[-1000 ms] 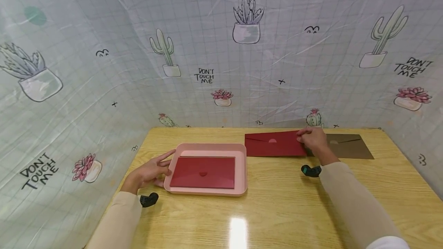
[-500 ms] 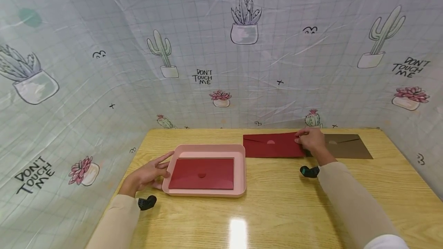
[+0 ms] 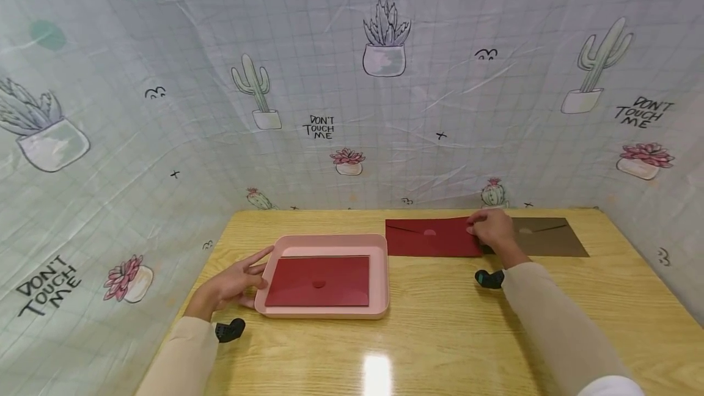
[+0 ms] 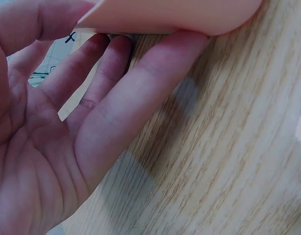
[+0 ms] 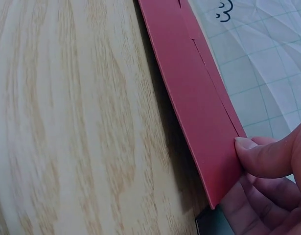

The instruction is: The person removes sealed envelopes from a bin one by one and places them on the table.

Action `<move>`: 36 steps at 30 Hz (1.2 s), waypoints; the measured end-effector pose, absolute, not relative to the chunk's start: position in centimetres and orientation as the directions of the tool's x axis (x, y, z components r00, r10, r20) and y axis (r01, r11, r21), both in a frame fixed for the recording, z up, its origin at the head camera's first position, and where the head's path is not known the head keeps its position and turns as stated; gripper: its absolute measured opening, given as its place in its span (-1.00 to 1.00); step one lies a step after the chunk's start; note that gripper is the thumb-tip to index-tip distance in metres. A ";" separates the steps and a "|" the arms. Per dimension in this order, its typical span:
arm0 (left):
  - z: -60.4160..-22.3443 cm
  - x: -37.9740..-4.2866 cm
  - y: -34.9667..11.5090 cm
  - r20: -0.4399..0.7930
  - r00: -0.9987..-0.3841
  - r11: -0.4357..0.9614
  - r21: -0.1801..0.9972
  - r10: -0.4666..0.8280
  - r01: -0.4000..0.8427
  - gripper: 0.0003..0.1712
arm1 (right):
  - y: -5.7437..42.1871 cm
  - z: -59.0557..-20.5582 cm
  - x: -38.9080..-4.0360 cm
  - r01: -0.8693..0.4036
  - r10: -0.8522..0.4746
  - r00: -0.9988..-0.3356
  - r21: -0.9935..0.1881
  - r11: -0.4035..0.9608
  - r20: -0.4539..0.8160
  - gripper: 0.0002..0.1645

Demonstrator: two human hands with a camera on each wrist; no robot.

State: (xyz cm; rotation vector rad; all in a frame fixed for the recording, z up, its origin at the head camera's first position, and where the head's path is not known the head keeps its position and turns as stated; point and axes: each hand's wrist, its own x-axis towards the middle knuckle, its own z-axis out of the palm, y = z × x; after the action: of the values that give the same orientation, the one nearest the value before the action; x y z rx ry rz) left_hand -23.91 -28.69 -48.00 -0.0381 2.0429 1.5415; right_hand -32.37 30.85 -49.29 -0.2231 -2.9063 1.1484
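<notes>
Pink tray lies flat on the table, with a red envelope inside it. My left hand holds the tray's left edge; in the left wrist view the thumb presses its lower outer side, while the index finger reaches the rim. Behind and to the right lies a longer red envelope. My right hand pinches its right end, thumb on top, and that end is slightly raised from the table. A brown envelope is partly hidden behind this hand.
The wood-grain table ends against a plant-printed sheet at the back and sides. Black wrist-worn devices sit at both sleeve cuffs. Light reflects from the table's front.
The whole scene sits slightly lower and further left in the head view. Both hands keep their hold, and the tray and envelopes stay in nearly the same arrangement.
</notes>
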 end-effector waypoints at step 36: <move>-48.1 -23.8 -28.5 -0.445 -0.830 0.303 0.885 0.336 -0.353 0.15 | 30.6 -48.9 -32.3 0.053 0.071 -0.997 -0.539 0.841 0.013 -0.67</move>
State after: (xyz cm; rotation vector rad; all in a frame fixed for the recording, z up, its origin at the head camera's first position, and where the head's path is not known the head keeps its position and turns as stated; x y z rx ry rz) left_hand -23.84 -28.53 -48.11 -0.0144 2.0059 1.5736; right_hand -32.33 30.63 -48.90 -0.1006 -2.9822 0.8721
